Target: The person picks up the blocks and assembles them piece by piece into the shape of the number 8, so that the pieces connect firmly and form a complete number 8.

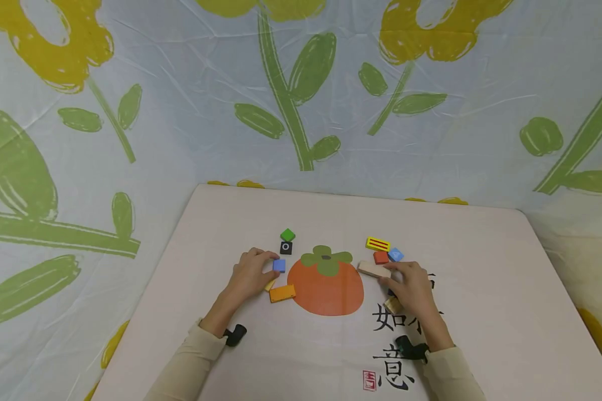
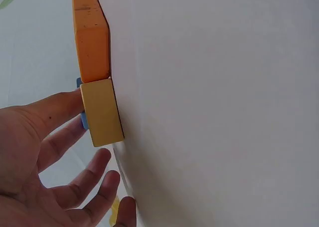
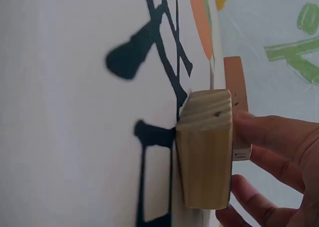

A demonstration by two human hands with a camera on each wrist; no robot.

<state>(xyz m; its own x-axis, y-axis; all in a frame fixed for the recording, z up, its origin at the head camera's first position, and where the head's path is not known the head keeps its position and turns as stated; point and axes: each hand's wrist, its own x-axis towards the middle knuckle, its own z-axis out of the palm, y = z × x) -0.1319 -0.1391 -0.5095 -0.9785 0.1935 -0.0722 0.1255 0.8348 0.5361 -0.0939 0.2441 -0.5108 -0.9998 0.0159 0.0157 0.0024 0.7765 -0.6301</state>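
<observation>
The left hand (image 1: 251, 273) has its grip closed to the width of a small blue block (image 1: 279, 265), with the thumb on the near side and a finger on the far side; the other fingers are spread loosely. The blue block is just left of the printed persimmon (image 1: 326, 289). Near the thumb are a yellow block (image 2: 103, 114) and a longer orange block (image 1: 282, 293), whose corner lies over the persimmon's edge. Beyond the blue block, a black block (image 1: 286, 248) with a white ring sits just in front of a green block (image 1: 287, 234).

The right hand (image 1: 411, 284) pinches the near end of a long pale block (image 1: 373, 269), its grip narrowed to that block between thumb and fingers. The long block lies at the persimmon's right edge. A red block (image 1: 380, 257), a blue block with a white triangle (image 1: 396, 254) and a yellow block with red stripes (image 1: 378, 244) cluster beyond it. A wooden block (image 3: 205, 152) stands on the nearer side, by the black characters (image 1: 393, 367) printed on the pale counter (image 1: 491, 278). Whether either held block touches the counter is hard to tell, as the wrist views partly hide both.
</observation>
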